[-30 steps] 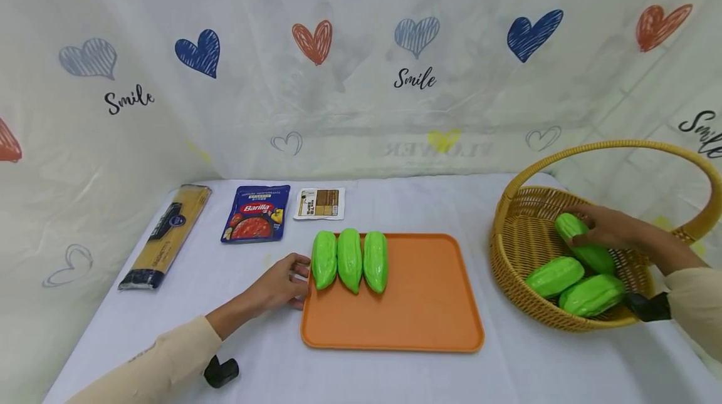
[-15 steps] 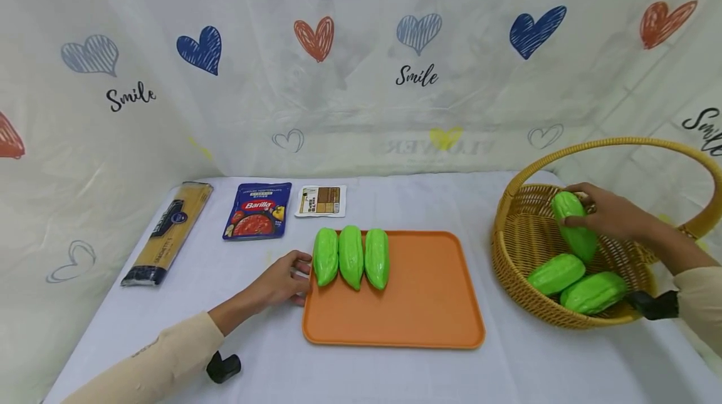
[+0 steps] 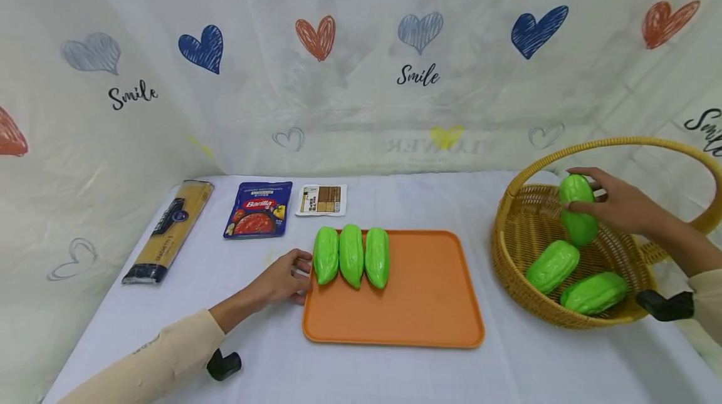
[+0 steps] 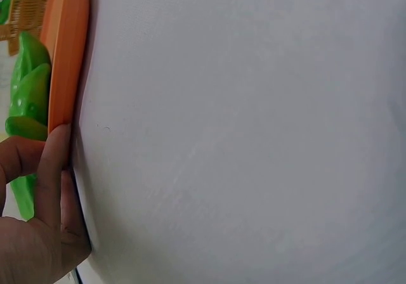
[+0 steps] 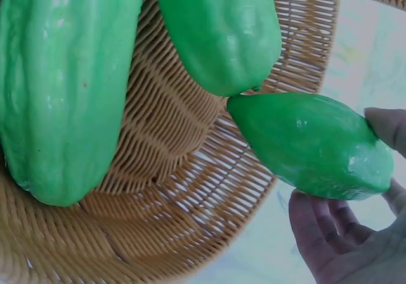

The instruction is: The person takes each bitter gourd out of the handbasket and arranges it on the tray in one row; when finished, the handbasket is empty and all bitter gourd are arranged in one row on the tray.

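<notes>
In the head view, my right hand (image 3: 623, 203) holds a green, ridged bitter melon (image 3: 578, 210) above the far side of the wicker basket (image 3: 499, 260). Thumb and fingers lie on opposite sides of its blunt end in the right wrist view, and its pointed end (image 5: 266, 116) aims back over the basket. Two more bitter melons, one to the left (image 3: 553, 266) and one nearer (image 3: 594, 293), lie in the basket. My left hand (image 3: 282, 280) touches the left edge of the orange tray (image 3: 417, 304) with relaxed fingers. Three bitter melons (image 3: 351, 257) stand side by side at the tray's left end.
Behind the tray lie a blue Barilla sauce pouch (image 3: 258, 210) and a small white packet (image 3: 322, 200). A spaghetti pack (image 3: 169, 232) is at the table's far left. The basket's tall handle (image 3: 615, 141) arches over it, and a printed curtain (image 3: 361, 97) hangs behind.
My right hand has lifted the bitter melon up and away from the others in the basket, turning it more upright. The left melon there has shifted. My left hand stays at the tray.
</notes>
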Demonstrator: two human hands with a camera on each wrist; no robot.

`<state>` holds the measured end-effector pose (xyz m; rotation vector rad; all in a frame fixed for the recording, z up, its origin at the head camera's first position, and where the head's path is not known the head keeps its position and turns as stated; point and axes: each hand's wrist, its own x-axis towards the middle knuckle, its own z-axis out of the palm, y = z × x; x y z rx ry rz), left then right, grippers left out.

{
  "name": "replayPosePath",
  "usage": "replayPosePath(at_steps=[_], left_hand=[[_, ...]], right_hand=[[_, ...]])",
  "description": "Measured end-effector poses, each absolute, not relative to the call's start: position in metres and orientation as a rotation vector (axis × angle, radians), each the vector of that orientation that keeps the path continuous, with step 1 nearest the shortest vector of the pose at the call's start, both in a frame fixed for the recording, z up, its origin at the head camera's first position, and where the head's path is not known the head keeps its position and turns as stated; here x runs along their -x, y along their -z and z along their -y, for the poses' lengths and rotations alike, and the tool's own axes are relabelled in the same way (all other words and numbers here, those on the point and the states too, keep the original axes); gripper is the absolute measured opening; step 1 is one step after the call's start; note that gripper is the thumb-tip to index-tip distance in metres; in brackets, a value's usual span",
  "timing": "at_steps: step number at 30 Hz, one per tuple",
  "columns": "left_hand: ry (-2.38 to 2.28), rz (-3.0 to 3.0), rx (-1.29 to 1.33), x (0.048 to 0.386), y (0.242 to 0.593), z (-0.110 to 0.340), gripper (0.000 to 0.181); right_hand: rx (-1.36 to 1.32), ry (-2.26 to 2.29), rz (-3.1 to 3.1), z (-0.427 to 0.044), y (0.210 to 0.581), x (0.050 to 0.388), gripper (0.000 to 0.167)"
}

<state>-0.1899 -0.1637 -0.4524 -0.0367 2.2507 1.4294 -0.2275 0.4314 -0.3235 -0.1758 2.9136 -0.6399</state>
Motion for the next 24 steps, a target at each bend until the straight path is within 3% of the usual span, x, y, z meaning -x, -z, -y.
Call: replayPosePath(at_steps=[24], left_hand=[[-1.401, -2.259, 0.053, 0.189, 0.45, 0.162, 0.059]], right_hand=[[0.081, 0.882, -2.898, -0.418, 0.306, 0.213, 0.084]])
